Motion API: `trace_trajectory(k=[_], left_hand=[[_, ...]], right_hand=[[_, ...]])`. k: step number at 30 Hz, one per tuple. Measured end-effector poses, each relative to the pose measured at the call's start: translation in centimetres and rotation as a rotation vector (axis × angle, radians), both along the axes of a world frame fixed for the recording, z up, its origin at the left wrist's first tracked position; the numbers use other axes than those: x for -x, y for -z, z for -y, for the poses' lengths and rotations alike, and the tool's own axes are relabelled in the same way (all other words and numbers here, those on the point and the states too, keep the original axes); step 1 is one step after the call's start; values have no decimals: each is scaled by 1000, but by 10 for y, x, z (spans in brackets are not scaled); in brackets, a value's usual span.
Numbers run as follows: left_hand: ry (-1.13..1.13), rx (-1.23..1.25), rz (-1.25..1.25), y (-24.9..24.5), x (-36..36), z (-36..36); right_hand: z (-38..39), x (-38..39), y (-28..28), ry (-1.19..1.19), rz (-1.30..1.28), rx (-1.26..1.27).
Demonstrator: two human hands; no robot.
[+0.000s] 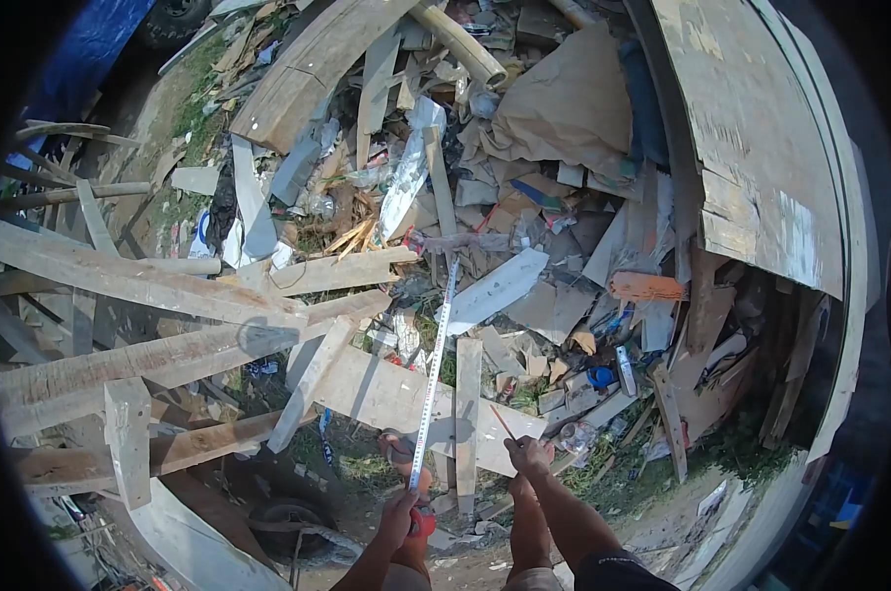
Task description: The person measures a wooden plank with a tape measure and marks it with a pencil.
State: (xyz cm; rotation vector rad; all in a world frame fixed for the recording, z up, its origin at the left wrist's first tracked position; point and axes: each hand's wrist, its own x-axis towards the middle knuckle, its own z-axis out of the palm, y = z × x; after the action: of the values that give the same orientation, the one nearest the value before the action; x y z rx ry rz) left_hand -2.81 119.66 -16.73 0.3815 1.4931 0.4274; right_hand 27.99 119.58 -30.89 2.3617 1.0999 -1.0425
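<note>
My left hand (397, 516) is closed around a tape measure, whose red case (422, 524) shows beside my fingers. Its white blade (434, 379) runs out forward over the scrap, with the far end among the debris. My right hand (531, 456) pinches a thin brown stick that looks like a pencil (503, 422), pointing up and left. Between my hands stands a narrow wooden board (467, 424), beside the blade. A wider pale plank (391, 392) lies across beneath both.
Long timber beams (170, 366) are stacked at left. Brown cardboard (564, 98) and mixed scrap lie ahead. A large plywood sheet (761, 148) rises at right. A blue tarp (76, 64) is at upper left, and a tyre (290, 527) lies at lower left.
</note>
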Motion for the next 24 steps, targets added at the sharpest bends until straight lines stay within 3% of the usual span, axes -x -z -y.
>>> trace_trajectory(k=[2,5,6,8,9,10,12,14,15,16,18,19,20,22,23,24], left_hand=[[47,103,-11,-15,3,-4],[151,128,-31,-36,4,-11],[147,111,-33,-43,1,-13],[191,31,-116,-52,-5,-13],[191,17,-116,-53,-4,-12],[201,26,-91,-52,-3,-8],[217,23,-63,-32,7,18],[40,200,184,44,35,76],[56,194,189,38,37,64],[83,165,179,33,34,56],[171,123,173,20,26,50],[230,101,178,21,21,43],[289,74,186,23,13,35],[363,4,180,18,-4,17],[380,-37,162,10,-9,7],[389,-78,138,0,-14,0]], right_hand=[[7,-9,14,34,-43,-7],[22,-13,41,-177,-40,-187],[11,-12,27,-181,-40,-203],[-10,-7,-37,-254,-337,-300],[-24,1,-71,-228,-328,-226],[-46,16,-109,51,-248,-64],[-15,19,-112,-347,-212,-609],[35,24,-58,-424,-213,-717],[38,26,-57,-502,-221,-813],[43,25,-56,-486,-203,-817],[61,27,-66,-458,-372,-629],[64,27,-71,-335,-523,-577],[71,27,-79,-292,-483,-586],[79,27,-98,-619,-260,-506],[114,36,-45,-250,-366,-454],[114,28,-52,-247,-372,-471]])
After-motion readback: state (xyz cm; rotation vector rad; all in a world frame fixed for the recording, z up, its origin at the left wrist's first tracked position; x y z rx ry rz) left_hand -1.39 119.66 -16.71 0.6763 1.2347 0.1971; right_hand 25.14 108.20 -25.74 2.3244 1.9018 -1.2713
